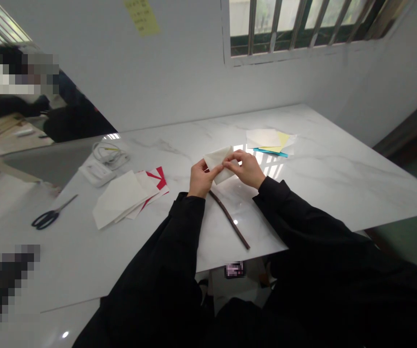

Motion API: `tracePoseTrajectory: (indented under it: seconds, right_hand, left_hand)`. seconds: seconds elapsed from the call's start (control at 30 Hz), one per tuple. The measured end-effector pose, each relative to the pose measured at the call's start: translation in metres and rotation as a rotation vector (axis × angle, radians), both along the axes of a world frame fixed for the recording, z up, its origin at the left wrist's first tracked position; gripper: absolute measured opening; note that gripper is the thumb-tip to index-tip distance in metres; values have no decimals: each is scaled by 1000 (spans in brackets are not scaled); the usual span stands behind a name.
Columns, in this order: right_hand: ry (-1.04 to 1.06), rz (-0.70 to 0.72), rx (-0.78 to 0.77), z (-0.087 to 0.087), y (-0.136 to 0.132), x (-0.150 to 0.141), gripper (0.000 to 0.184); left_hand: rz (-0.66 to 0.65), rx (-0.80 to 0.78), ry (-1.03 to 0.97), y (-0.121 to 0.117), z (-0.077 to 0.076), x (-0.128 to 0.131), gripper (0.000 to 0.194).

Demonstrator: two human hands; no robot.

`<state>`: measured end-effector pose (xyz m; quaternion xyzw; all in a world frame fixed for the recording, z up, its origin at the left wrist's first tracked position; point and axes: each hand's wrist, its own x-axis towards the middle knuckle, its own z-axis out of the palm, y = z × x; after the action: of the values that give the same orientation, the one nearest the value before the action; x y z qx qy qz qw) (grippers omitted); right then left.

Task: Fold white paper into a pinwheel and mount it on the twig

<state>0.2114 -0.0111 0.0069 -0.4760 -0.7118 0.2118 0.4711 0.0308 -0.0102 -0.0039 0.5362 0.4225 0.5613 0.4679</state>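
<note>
Black sleeves | both hands' fingers grasping folded cream paper, probably stiff | brown strip on glossy marble

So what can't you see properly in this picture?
All from the head camera:
Part of the folded cream paper: the left hand and right hand cover it.
Most of the red-patterned paper: the pale paper stack lies over it.
Most of the yellow paper: a pale sheet covers it.
The small thing below the table edge: blurred, so I can't tell what it is.
</note>
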Motion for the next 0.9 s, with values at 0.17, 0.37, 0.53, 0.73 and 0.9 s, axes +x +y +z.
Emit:
tracePoseTrajectory:
  seconds: [0.17,0.37,0.53,0.73,0.9]
  right_hand:
    - [2,-21,20,1,-2,-1,9]
    - [26,-9,30,1,-2,-2,7]
    - [26,-8,39,0,-2,-2,6]
    - [-3,-20,37,0,-3,-3,8]
    - [110,-35,1,-1,-5,-6,15]
  left_hand:
    - [9,-1,-3,1,-1,1,63]
    - [7,-7,-8,0,0,2,61]
    - [20,-8,-12,0,0,1,60]
    - [-2,-12,-51,1,-3,1,59]
    - [-12,-31,-74,3,-5,1,61]
